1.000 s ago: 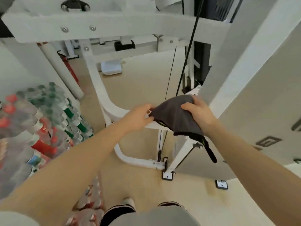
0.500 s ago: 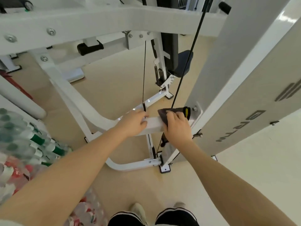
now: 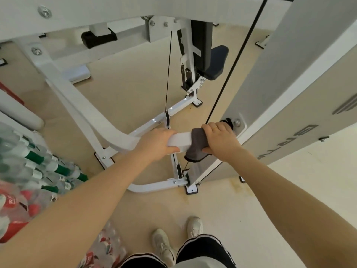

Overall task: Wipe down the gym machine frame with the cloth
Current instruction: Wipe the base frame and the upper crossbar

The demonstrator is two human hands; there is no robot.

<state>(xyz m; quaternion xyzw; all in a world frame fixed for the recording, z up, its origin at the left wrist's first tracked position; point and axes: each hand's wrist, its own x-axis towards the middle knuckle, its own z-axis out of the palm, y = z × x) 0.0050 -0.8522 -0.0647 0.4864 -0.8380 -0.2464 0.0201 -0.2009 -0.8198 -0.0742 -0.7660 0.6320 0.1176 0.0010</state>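
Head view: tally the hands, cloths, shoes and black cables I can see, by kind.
Hands: 2, left hand, right hand
Cloths: 1, grey cloth
Shoes: 2
Black cables: 2
Total: 7

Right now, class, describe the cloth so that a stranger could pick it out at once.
Find the white crossbar of the gym frame, gripped by both hands. The cloth is wrapped over it under the right hand. It is the only soft, dark grey thing on that white bar.
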